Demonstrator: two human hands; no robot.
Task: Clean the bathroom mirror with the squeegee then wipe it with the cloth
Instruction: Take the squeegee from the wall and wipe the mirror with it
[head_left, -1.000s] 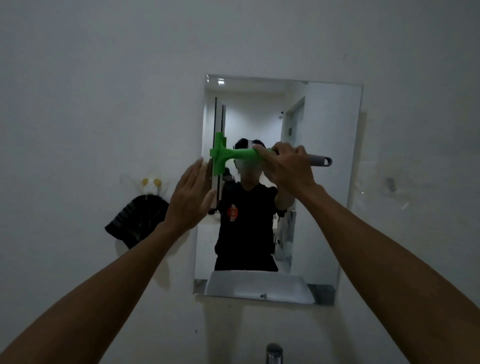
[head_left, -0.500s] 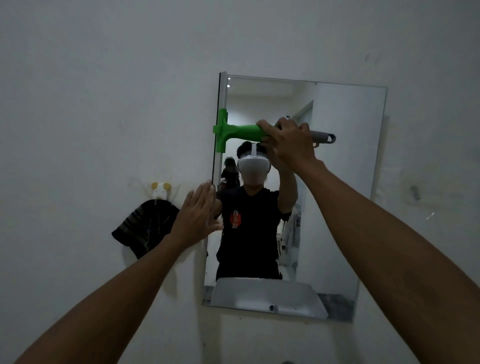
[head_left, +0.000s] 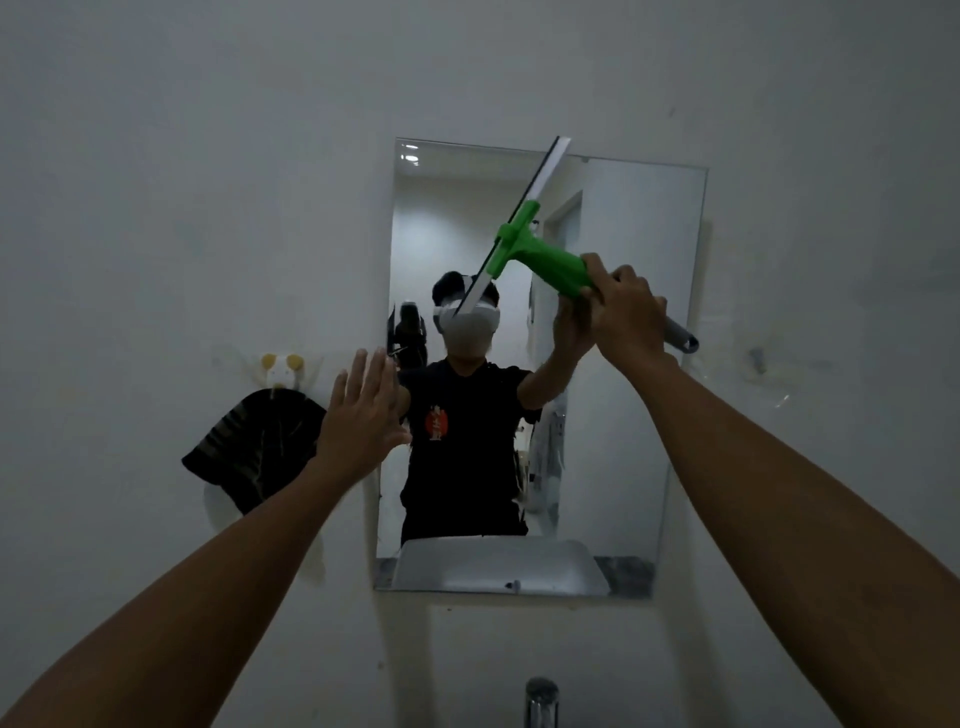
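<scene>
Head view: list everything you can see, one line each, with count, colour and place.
mirror: one, frameless, rectangular, on the wall at centre
squeegee: one, green head and grip, grey handle end, pale blade, tilted diagonally in front of the mirror's upper part
cloth: one, dark with stripes, hanging on the wall left of the mirror
hook: one, white and yellow, on the wall above the cloth
tap: one, metal, bottom edge, below the mirror
wall: white, all around
left hand: one, fingers straight, at the mirror's left edge
right hand: one, holds the squeegee handle, in front of the mirror's right half
</scene>
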